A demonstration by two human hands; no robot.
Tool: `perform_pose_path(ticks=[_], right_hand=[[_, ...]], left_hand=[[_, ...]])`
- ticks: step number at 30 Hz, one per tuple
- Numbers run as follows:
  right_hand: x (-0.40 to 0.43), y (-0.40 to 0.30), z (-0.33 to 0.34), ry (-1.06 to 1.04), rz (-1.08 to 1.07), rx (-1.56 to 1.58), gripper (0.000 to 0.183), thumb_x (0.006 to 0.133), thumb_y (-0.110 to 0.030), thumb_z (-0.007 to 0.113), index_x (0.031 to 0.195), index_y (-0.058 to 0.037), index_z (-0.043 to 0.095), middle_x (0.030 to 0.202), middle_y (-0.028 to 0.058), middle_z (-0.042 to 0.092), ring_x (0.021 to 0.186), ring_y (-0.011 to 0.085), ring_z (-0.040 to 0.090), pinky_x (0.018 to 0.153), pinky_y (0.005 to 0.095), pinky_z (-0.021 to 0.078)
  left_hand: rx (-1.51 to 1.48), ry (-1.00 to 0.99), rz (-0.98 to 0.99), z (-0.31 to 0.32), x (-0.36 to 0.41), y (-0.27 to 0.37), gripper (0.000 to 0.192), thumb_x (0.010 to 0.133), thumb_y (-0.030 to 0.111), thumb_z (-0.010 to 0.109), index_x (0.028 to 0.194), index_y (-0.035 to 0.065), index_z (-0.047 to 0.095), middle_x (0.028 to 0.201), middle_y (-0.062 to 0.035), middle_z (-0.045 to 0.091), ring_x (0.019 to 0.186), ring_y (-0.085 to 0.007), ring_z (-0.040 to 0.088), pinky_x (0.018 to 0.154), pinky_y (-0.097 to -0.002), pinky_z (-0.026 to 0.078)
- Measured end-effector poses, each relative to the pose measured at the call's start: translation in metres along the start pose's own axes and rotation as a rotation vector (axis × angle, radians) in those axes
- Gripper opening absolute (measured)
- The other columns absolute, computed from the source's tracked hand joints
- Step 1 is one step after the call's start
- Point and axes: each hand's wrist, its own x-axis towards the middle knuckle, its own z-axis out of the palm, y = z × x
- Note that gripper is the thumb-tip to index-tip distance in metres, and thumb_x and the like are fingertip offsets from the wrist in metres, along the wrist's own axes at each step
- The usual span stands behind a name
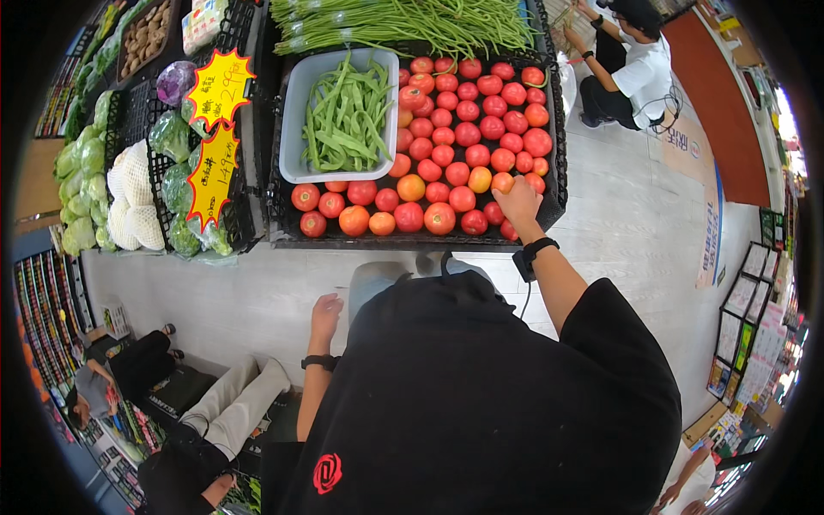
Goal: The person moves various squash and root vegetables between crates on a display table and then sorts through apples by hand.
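Observation:
My right hand [519, 201] reaches over the lower right part of a black crate [412, 244] of tomatoes, its fingers touching an orange-red tomato [502, 183]. Whether the fingers grip it cannot be told. Red tomatoes [461, 199] lie all around that hand, mostly in one layer. A grey plastic tub [291, 122] of flat green beans [344, 122] sits on the left side of the crate. My left hand [327, 313] hangs beside my body, away from the crate, with its fingers loosely bent and nothing visible in it.
Long green beans [399, 22] lie beyond the tomatoes. Left are net-wrapped produce [132, 193], wrapped broccoli [170, 135] and yellow price signs [215, 177]. A person in white [634, 77] crouches at upper right. Other people [174, 476] are at lower left, and another [692, 476] at lower right.

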Motion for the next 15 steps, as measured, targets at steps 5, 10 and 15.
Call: perform_pose_path(ticks=[5,10,15], right_hand=[[-0.003,0.007,0.001,0.144,-0.1,-0.055,0.052,0.069,-0.033,0.081,0.108,-0.008,0.055,0.111,0.0121,0.061,0.111,0.0311,0.057,0.092,0.0493,0.0422],[-0.007,0.027,0.004,0.227,-0.438,-0.106,0.049,0.07,-0.028,0.08,0.108,-0.0105,0.053,0.113,0.01,0.053,0.109,0.0306,0.053,0.089,0.0474,0.0428],[0.009,0.036,-0.002,0.039,-0.503,-0.027,0.045,0.073,-0.028,0.08,0.106,-0.0107,0.054,0.108,0.0096,0.057,0.102,0.0317,0.057,0.087,0.0468,0.044]], left_hand=[[0.023,0.038,-0.022,0.003,-0.004,-0.025,0.034,0.085,0.022,0.072,0.113,0.0029,0.065,0.091,-0.0096,0.069,0.076,-0.0158,0.063,0.063,-0.0305,0.052],[-0.009,0.024,-0.046,0.003,-0.01,-0.032,0.034,0.084,0.019,0.072,0.112,0.0008,0.064,0.084,-0.0071,0.068,0.074,-0.0149,0.064,0.061,-0.029,0.051],[-0.068,0.024,-0.09,0.015,-0.011,-0.04,0.035,0.085,0.019,0.071,0.113,-0.0003,0.063,0.084,-0.0067,0.068,0.075,-0.0145,0.064,0.061,-0.029,0.051]])
